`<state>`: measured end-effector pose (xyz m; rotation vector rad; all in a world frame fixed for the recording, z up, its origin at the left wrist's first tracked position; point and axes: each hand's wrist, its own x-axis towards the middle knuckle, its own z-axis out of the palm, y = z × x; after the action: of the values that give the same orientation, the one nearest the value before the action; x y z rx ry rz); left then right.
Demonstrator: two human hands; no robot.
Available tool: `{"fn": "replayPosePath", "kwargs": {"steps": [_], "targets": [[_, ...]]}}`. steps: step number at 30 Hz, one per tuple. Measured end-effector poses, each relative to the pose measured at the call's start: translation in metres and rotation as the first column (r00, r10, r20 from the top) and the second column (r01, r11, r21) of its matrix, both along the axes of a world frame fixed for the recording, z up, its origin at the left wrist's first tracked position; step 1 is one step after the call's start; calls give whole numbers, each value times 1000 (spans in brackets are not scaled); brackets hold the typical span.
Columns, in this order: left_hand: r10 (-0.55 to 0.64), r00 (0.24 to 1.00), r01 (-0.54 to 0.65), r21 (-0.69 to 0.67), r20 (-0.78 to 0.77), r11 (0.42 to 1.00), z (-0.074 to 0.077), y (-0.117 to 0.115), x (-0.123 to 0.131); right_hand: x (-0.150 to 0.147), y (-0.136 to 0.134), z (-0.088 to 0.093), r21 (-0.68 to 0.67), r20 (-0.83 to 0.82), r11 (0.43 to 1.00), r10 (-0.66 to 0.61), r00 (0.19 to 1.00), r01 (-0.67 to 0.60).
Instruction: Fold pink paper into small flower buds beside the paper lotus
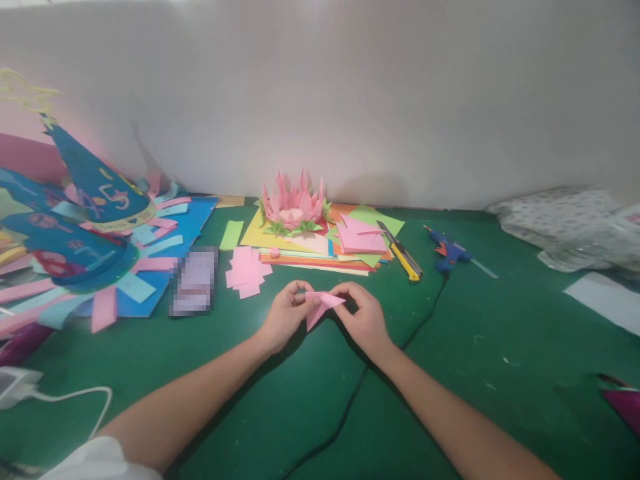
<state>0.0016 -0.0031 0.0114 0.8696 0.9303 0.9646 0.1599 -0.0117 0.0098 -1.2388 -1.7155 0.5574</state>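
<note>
Pink folded paper with pointy corners is in the middle of the head view, just above a shiny green table. The person's left hand pinches its left side with thumb and fingers. The right hand pinches its right tip the same way.

Behind the hands, a pink paper flower with green leaves sits on flat sheets of coloured paper. Small pink paper pieces lie in a pile near the left hand. To the right are a yellow and black cutter and a blue glue gun with a thin black cord. Far left stand tall blue cone hats with pink and light blue strips.
</note>
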Motion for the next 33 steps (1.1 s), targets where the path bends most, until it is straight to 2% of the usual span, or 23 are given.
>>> {"fn": "replayPosePath", "kwargs": {"steps": [5,11,22,27,33], "targets": [[-19,1000,19,0,25,1000,0,0,1,0,-1,2,62,37,998,-30,999,27],[6,1000,-7,-62,-16,998,0,0,3,0,-2,1,166,72,986,-30,997,18],[23,999,-24,-35,-32,999,-1,-1,2,1,-4,2,202,94,979,-20,995,1],[28,999,-32,-70,-46,997,0,-1,3,1,-3,0,247,171,969,-31,985,-12],[33,999,-35,-75,-32,997,-1,0,2,2,-4,-2,300,281,950,2,960,-90]]}}
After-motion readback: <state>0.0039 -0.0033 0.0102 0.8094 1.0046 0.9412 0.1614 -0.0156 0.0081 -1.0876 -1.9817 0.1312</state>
